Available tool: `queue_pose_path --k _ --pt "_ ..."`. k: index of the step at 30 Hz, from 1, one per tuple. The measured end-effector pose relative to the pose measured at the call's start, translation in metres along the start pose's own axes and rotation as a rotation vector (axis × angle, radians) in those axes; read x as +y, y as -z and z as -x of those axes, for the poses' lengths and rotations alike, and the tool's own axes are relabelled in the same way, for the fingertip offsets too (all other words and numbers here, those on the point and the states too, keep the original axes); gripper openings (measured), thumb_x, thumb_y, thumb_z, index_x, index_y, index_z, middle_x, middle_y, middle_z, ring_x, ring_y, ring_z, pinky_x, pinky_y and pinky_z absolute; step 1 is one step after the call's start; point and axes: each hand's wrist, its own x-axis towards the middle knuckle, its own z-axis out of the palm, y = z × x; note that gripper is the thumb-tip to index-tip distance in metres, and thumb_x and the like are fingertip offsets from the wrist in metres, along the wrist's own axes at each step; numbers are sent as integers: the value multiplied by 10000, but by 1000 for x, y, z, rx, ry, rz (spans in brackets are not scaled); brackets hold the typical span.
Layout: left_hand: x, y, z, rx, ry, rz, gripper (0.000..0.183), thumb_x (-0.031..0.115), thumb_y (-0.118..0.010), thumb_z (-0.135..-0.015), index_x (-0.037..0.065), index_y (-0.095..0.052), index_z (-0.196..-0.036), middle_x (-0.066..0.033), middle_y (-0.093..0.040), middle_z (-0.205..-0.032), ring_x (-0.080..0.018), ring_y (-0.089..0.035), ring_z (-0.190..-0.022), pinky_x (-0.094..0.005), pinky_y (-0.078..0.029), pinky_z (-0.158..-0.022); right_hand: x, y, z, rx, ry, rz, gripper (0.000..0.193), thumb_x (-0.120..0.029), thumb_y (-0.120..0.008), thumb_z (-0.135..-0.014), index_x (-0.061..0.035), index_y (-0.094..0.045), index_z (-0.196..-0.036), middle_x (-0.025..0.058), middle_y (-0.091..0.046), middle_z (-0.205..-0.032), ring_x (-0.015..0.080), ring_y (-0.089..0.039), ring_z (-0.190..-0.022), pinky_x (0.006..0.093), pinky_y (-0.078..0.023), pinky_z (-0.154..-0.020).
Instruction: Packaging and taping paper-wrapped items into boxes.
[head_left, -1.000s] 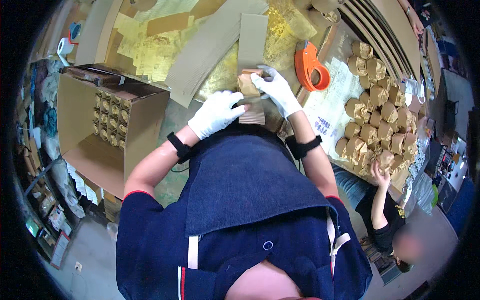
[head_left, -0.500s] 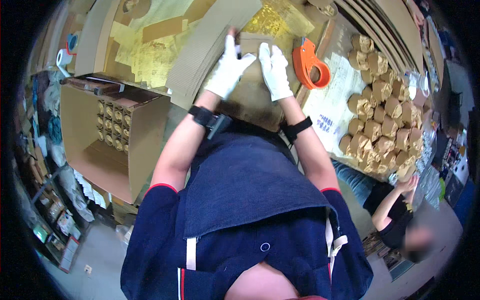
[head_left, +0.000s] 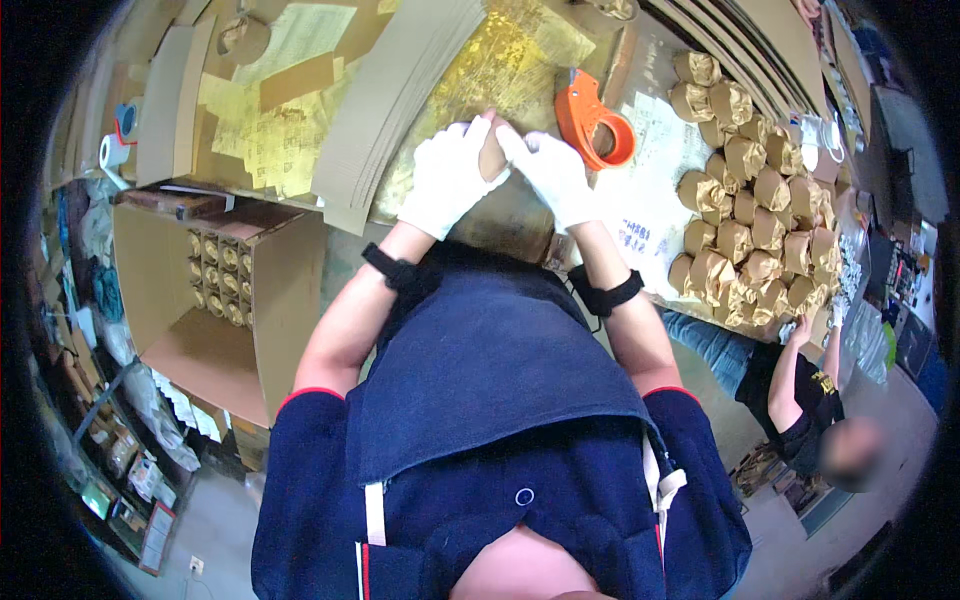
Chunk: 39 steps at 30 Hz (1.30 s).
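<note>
White work gloves cover both my hands, with bare fingertips showing. A small brown cardboard piece (head_left: 490, 160) is between them over the table, looking curled or folded. My left hand (head_left: 450, 180) wraps around its left side, and my right hand (head_left: 552, 172) closes on its right side, the fingertips of both hands nearly meeting at its top. Much of the piece is hidden by the gloves. Just left of my left hand lies a stack of grey cardboard sheets (head_left: 390, 95). An orange tape dispenser (head_left: 590, 125) lies beyond my right hand.
At left stands an open cardboard box (head_left: 285, 310) holding rows of paper-wrapped pieces (head_left: 222, 270). Many brown paper-wrapped cylinders (head_left: 765, 225) stand on the table at right. A co-worker (head_left: 800, 395) is at the right. Tape rolls (head_left: 115, 150) sit far left.
Both hands have drawn nearer to me and together. The cardboard that lay flat under them is now gripped and bent between them. The co-worker's arms have shifted.
</note>
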Motion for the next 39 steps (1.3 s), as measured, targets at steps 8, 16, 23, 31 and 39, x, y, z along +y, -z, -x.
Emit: queue_pose_path --k 8,16,23,31,39 --pt "5 -4 16 -64 -55 140 858 427 -713 -798 138 -365 -1527 -184 -559 -1269 -367 -558 -1113 -482 -463 -971 4 33 30 39 -84 178 486 -536 -510 -979 -92 -699 -923 160 -654 -805 323 -667 -775 433 -514 -715" --pt "34 10 9 -178 -31 -73 887 403 -733 -759 165 -358 -1526 -176 -513 -1345 -368 -557 -1135 -475 -476 -967 55 43 -8 235 -82 682 635 -606 -527 -943 -12 -717 -823 216 -682 -749 309 -685 -682 413 -538 -616" --pt "7 16 7 -213 15 167 949 353 -768 -694 192 -346 -1529 -189 -498 -1380 -390 -537 -1195 -500 -467 -998 49 46 85 7 -251 -770 569 -576 -668 -898 -15 -759 -915 40 -677 -761 128 -600 -676 297 -482 -616" --pt "-22 30 -15 -137 -80 -11 854 335 -778 -671 182 -466 -1451 -181 -612 -1293 -370 -604 -1174 -441 -490 -1019 9 16 32 -105 -275 -678 551 -583 -708 -877 -33 -739 -899 -13 -653 -777 58 -542 -720 226 -436 -652" --pt "-4 41 -33 -289 50 223 746 312 -787 -712 169 -499 -1385 -179 -635 -1264 -369 -618 -1170 -431 -496 -1019 40 10 68 -17 -367 -377 680 -711 -590 -867 -57 -749 -768 92 -657 -637 209 -612 -607 354 -480 -603"
